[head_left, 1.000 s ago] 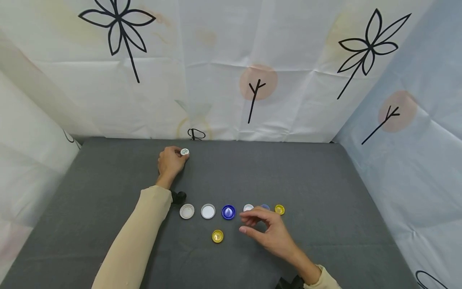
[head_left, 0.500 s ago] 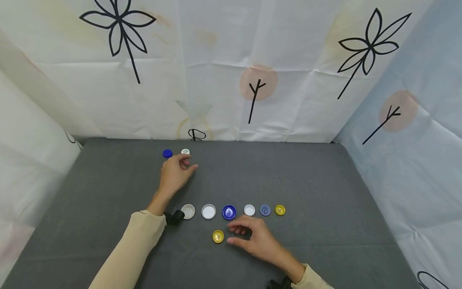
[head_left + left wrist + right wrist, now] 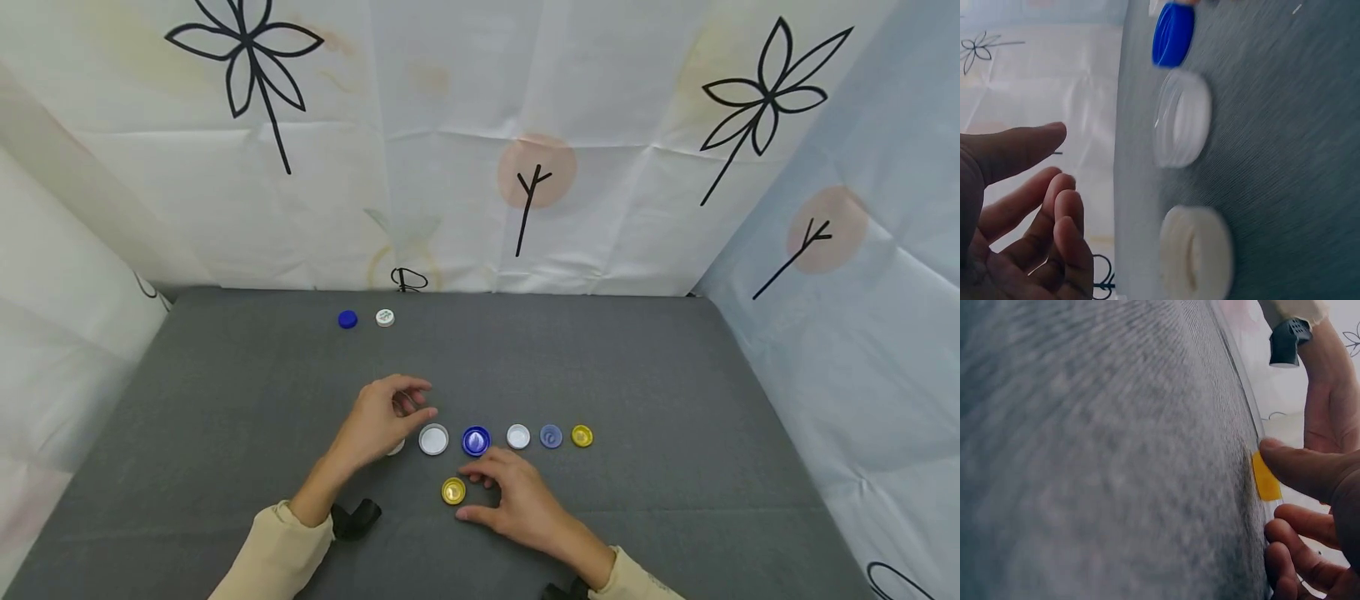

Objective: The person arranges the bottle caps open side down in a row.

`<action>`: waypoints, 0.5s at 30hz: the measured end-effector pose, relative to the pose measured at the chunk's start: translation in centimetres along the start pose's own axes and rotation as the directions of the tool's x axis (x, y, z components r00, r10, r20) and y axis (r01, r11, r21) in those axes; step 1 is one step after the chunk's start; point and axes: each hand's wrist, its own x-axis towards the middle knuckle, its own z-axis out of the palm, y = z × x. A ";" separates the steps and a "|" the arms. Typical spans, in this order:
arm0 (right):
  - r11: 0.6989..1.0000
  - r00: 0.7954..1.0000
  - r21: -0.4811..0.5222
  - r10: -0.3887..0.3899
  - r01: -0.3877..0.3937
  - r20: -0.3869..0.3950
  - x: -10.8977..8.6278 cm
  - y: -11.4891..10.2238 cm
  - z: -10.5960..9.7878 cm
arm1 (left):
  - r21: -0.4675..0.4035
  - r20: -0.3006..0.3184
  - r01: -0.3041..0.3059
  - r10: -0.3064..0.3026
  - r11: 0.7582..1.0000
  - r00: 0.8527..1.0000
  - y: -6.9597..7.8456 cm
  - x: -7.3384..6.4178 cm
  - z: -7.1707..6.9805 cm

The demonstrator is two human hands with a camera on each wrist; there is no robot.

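My left hand [image 3: 378, 421] hovers with nothing in it, thumb and fingers apart. It partly covers an off-white bottle cap [image 3: 1194, 253], which stays on the grey surface. Beside that cap lie a white cap [image 3: 433, 439] and a blue cap [image 3: 476, 441], hollow side up. In front of this row is a yellow bottle cap [image 3: 453, 491], also seen in the right wrist view [image 3: 1266, 477]. Close to its right side is my right hand [image 3: 521, 504], thumb and fingertips spread apart; the head view shows no grip on the cap.
The row continues rightward with a small white cap [image 3: 518, 436], a light blue cap [image 3: 551, 436] and another yellow cap [image 3: 581, 436]. At the back left stand a dark blue cap [image 3: 347, 319] and a printed white cap [image 3: 385, 317]. White printed cloth [image 3: 450, 167] walls the table's back and sides.
The left hand has let go of the printed white cap at the back and come toward the front row. My right hand has moved left, up to the front yellow cap.
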 end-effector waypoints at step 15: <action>0.999 0.998 -0.018 0.026 -0.027 -0.055 0.2 -0.2 0.8 | -0.077 0.216 0.016 0.001 0.997 0.976 0.3 -3.5 1.9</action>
